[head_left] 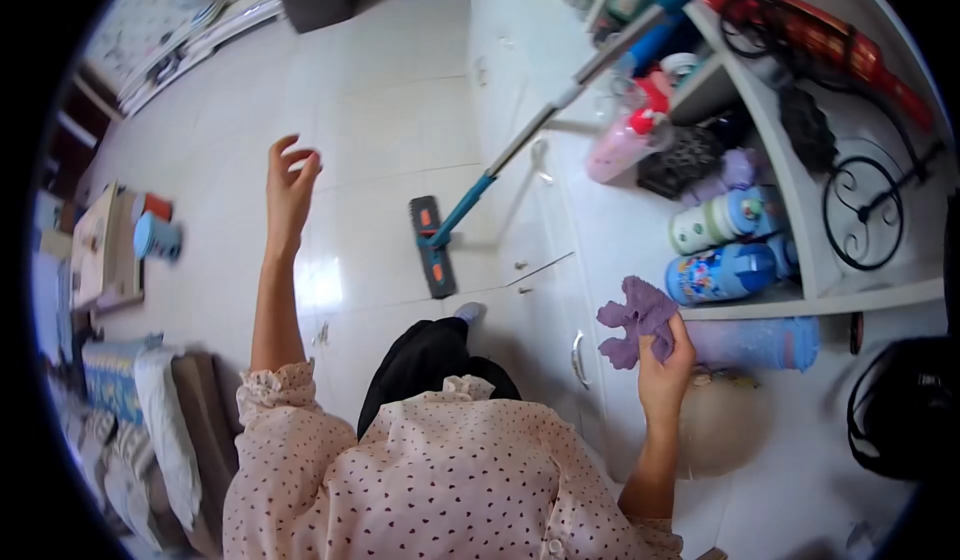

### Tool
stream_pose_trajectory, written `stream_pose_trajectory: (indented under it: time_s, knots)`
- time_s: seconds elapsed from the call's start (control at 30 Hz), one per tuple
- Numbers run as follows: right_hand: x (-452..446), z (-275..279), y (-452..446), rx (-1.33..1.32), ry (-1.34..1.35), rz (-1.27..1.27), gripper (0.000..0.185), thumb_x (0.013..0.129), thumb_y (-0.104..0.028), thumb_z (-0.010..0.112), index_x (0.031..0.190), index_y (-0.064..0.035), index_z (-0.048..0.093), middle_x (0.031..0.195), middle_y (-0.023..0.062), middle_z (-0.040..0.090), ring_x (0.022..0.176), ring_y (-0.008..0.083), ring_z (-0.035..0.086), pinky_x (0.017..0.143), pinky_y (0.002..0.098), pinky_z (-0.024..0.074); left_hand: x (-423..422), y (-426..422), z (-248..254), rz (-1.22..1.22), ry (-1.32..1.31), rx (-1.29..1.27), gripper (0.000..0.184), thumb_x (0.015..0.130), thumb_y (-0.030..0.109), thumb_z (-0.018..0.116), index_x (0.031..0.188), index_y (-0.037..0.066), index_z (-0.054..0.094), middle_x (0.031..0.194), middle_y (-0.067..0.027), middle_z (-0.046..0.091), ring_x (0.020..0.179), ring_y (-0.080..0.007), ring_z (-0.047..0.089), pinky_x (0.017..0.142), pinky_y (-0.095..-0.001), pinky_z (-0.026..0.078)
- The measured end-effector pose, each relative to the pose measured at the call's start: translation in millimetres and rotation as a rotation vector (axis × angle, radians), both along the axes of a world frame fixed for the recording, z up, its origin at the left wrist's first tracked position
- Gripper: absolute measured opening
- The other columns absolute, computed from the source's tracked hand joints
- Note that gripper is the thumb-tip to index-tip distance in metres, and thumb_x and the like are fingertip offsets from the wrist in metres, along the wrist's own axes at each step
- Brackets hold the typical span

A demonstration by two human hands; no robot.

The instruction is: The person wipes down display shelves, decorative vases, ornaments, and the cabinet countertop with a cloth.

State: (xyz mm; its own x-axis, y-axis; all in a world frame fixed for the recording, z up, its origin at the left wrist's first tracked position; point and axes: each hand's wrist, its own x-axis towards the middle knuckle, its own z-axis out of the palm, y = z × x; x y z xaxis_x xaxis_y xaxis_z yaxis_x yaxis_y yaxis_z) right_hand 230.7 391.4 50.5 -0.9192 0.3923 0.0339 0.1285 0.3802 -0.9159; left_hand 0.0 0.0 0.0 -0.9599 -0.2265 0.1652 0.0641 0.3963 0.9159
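Observation:
My right hand [665,375] pinches a crumpled purple cloth [632,322] above the white cabinet top. Just beside the cloth, a clear lilac bottle [755,343] lies on its side. Behind it, a blue patterned bottle [722,273] and a green and white bottle [712,222] lie at the shelf opening. My left hand [290,188] is raised over the floor with loosely bent fingers apart, holding nothing. A flat mop [432,247] stands on the floor between my hands, its pole [560,110] slanting up to the right against the cabinet side.
The white shelf unit [800,210] holds a black wire rack [864,212] and a red item [850,45]. A pink bottle [625,148] stands near its edge. A black bag [905,410] is at far right. At left are a blue bin [157,236] and a bed or sofa [195,440].

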Motion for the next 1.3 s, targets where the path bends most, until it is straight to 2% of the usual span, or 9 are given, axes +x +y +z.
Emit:
stream_pose_trajectory:
  time_s: [0.07,0.17,0.43,0.63,0.8,0.87,1.07,1.17,1.3]
  knots:
    - [-3.0,-17.9,7.6,0.094,0.127,0.104,0.032,0.087,0.005,0.048,0.118,0.0007,0.056,0.106,0.0069,0.063,0.086,0.0128,0.062,0.06,0.0254,0.0542,34.7,-30.8,2.6,0.136,-0.083,-0.031,0.044,0.091,0.023,0.055,0.129,0.007,0.04,0.111,-0.0127,0.06,0.094,-0.0186,0.062,0.081,-0.0313,0.046]
    - [-15.9,-17.6,-28.2,-0.159,0.018,0.115,0.031,0.086,0.007,0.048,0.116,0.0025,0.056,0.103,0.0073,0.062,0.082,0.0111,0.061,0.058,0.025,0.0534,75.4,-64.8,-34.4,0.251,-0.133,0.082,0.047,0.089,0.023,0.056,0.129,0.003,0.038,0.109,-0.0139,0.059,0.09,-0.018,0.061,0.08,-0.0316,0.046]
    - [-53.5,-48.6,-90.9,-0.19,-0.037,0.275,0.034,0.08,0.008,0.052,0.113,0.0034,0.057,0.099,0.0111,0.065,0.088,0.0151,0.061,0.077,0.0274,0.0493,85.0,-106.9,-7.1,0.268,-0.134,0.006,0.046,0.09,0.022,0.055,0.128,0.003,0.038,0.105,-0.0131,0.059,0.087,-0.0164,0.061,0.075,-0.027,0.046]
    - [-107.1,-63.8,-114.5,-0.26,-0.121,0.25,0.032,0.077,0.005,0.053,0.109,0.0026,0.057,0.093,0.0149,0.065,0.084,0.0172,0.062,0.075,0.0281,0.048,20.3,-128.5,-28.7,0.18,-0.146,0.007,0.041,0.09,0.015,0.053,0.127,0.006,0.038,0.102,-0.01,0.059,0.081,-0.0161,0.06,0.071,-0.026,0.046]
    - [-184.0,-105.0,-138.6,-0.076,0.08,0.174,0.028,0.08,0.0,0.058,0.108,0.0026,0.058,0.087,0.0127,0.066,0.077,0.0152,0.061,0.072,0.027,0.0486,-91.0,-173.7,-61.0,0.103,-0.113,0.032,0.039,0.089,0.008,0.054,0.125,0.006,0.039,0.095,-0.0096,0.059,0.075,-0.0151,0.059,0.065,-0.0254,0.047]
    - [-217.0,-111.9,-153.1,-0.387,0.004,0.083,0.027,0.083,-0.003,0.061,0.109,0.0023,0.058,0.091,0.0082,0.067,0.078,0.0128,0.061,0.072,0.0253,0.0488,-142.5,-184.8,-77.0,0.003,-0.109,0.027,0.038,0.088,0.005,0.053,0.123,0.005,0.039,0.092,-0.0097,0.059,0.073,-0.0148,0.059,0.063,-0.0247,0.047]
    - [-308.7,-54.7,-173.2,-0.668,0.119,-0.201,0.029,0.084,-0.01,0.066,0.111,0.0005,0.059,0.097,0.0044,0.064,0.083,0.0109,0.06,0.074,0.025,0.0501,-258.7,-144.1,-32.0,-0.381,-0.127,0.031,0.043,0.084,-0.001,0.052,0.124,0.002,0.036,0.094,-0.013,0.061,0.072,-0.0175,0.062,0.063,-0.0269,0.049]
    - [-344.4,51.4,-164.2,-0.546,0.266,-0.43,0.028,0.084,-0.01,0.065,0.109,0.0011,0.058,0.098,0.0061,0.063,0.084,0.0132,0.061,0.071,0.0269,0.0521,-316.3,-96.9,-10.4,-0.508,-0.003,0.073,0.043,0.084,-0.001,0.053,0.123,0.001,0.036,0.096,-0.0137,0.061,0.072,-0.018,0.063,0.062,-0.027,0.05]
    - [-401.3,152.3,-126.3,-0.38,0.655,-0.34,0.03,0.084,-0.011,0.065,0.111,-0.0006,0.056,0.098,0.0068,0.063,0.086,0.0137,0.062,0.075,0.0269,0.0512,-361.5,-36.8,39.7,-0.747,0.16,0.136,0.042,0.086,0.001,0.054,0.124,0.001,0.036,0.098,-0.0147,0.06,0.071,-0.0177,0.063,0.059,-0.027,0.049]
